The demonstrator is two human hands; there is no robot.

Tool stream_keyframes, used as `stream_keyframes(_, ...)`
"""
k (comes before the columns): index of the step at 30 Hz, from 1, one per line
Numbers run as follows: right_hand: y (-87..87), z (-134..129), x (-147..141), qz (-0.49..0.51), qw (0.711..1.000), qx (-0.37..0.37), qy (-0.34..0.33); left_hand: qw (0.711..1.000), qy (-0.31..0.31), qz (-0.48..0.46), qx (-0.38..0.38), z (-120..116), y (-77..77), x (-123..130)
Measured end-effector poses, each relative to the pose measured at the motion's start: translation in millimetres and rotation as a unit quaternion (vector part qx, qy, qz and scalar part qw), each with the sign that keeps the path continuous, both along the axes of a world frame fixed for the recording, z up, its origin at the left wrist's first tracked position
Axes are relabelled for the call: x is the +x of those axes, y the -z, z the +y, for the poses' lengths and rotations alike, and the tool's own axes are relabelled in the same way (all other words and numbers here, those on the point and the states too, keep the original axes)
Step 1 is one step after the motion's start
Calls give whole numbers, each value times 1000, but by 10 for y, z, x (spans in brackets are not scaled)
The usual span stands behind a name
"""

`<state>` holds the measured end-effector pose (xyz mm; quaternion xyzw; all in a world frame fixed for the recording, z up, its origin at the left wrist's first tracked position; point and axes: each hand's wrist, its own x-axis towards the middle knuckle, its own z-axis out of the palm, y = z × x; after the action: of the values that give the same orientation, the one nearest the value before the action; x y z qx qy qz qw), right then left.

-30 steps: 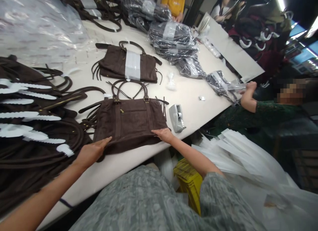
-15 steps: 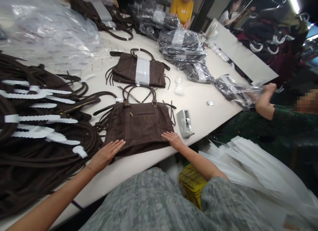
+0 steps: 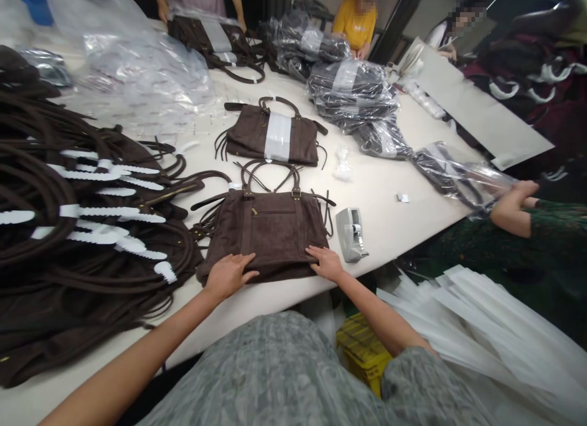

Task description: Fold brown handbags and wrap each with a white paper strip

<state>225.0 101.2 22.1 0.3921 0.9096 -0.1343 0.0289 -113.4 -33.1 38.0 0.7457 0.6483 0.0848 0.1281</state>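
A dark brown handbag (image 3: pixel 275 227) lies flat on the white table (image 3: pixel 385 221), its two handles pointing away from me. On its lower left corner rests my left hand (image 3: pixel 229 275), thumb apart from the fingers. My right hand (image 3: pixel 325 263) lies on the lower right edge, fingers spread. Behind this bag is a second brown handbag (image 3: pixel 247 131) with a white band (image 3: pixel 277 135) around its middle. A grey tape dispenser (image 3: pixel 351 235) stands just right of the near bag.
Brown bags (image 3: pixel 92 255) with white-wrapped handles are heaped at the left. Clear plastic (image 3: pixel 142 71) covers the far left. Plastic-wrapped bags (image 3: pixel 351 87) are stacked at the back. At the right, a person's hand (image 3: pixel 516 206) touches a wrapped bag (image 3: pixel 452 169). A yellow crate (image 3: pixel 362 352) sits below the edge.
My left hand has moved inward along the bag's near edge, and its thumb now stands away from the fingers. My right hand stays at the lower right edge. The whole view has shifted.
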Motion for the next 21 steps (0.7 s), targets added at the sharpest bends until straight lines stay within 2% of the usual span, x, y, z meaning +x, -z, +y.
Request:
stream_keyframes(5, 99, -66, -32, -10, 1000, 27, 3, 998, 52, -15, 30, 56, 328, -109)
stream_keyframes(9, 238, -253, 55, -18, 998, 53, -3, 994, 91, -32, 56, -106, 488, -311)
stream_keyframes(16, 378, -410, 146, -31, 992, 121, -14, 992, 89, 29, 90, -499, 506, -441)
stream_keyframes(21, 316, -537, 101, -44, 993, 106, 1, 991, 71, 19, 112, -641, 529, -366)
